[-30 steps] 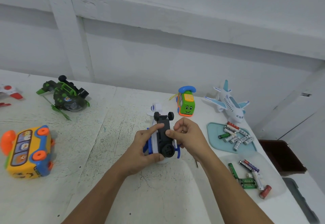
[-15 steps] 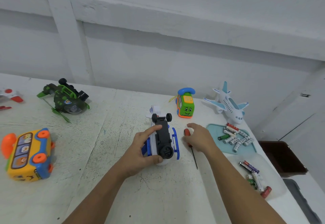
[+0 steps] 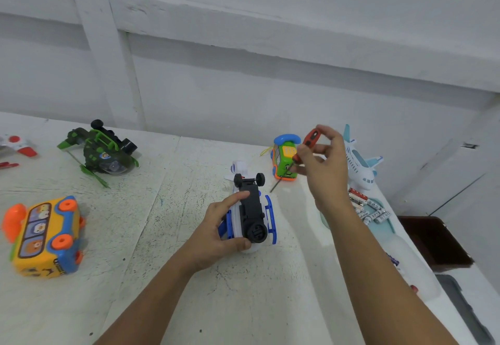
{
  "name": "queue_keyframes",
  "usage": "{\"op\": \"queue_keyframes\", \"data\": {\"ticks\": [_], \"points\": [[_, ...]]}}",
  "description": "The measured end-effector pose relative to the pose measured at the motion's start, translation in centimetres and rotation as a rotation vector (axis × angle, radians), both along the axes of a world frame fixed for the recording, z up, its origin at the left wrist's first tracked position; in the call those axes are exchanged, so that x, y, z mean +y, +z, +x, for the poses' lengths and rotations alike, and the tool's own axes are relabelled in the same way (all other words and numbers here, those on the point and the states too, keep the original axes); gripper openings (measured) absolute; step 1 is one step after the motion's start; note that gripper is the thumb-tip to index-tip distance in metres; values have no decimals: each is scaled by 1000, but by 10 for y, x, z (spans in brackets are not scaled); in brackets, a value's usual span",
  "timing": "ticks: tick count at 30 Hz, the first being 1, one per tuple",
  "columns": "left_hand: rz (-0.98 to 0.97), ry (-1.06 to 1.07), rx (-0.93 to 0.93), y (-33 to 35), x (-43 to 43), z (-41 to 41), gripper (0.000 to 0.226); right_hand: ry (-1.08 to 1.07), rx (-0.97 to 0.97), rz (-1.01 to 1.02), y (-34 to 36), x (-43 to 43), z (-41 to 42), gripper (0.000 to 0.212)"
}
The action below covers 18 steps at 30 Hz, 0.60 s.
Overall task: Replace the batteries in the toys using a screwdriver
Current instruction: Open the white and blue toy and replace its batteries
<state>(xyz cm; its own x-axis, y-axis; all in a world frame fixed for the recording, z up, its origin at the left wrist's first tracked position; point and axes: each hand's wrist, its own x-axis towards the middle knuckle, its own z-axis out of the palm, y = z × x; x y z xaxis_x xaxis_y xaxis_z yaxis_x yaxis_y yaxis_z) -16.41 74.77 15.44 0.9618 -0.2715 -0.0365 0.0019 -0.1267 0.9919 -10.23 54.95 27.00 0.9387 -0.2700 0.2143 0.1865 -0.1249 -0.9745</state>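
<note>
A white and blue toy helicopter (image 3: 251,214) lies upside down on the table, its black underside and wheels facing up. My left hand (image 3: 219,231) grips it from the left side, index finger on the black base. My right hand (image 3: 323,166) is raised above the table to the right of the toy and holds a red-handled screwdriver (image 3: 308,143), its thin shaft pointing down-left toward the toy's wheels. Several batteries (image 3: 368,208) lie on a light blue tray (image 3: 389,225) at the right.
A green toy phone car (image 3: 284,159) and a white toy airplane (image 3: 359,163) stand behind my right hand. A green helicopter (image 3: 102,152) and a yellow bus toy (image 3: 43,236) sit at the left. A dark box (image 3: 433,239) is beyond the table's right edge.
My right hand left the toy, reached the screwdriver lying on the table to the right, picked it up and raised it. My left hand kept holding the toy.
</note>
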Motion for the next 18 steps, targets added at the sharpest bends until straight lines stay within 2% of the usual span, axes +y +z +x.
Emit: {"op": "queue_keyframes", "data": {"ticks": [4, 18], "points": [[21, -3, 5, 0, 1, 0, 88, 27, -103, 98, 6, 14, -7, 41], [31, 5, 13, 3, 0, 0, 88, -15, -180, 39, -13, 24, -10, 41]]}}
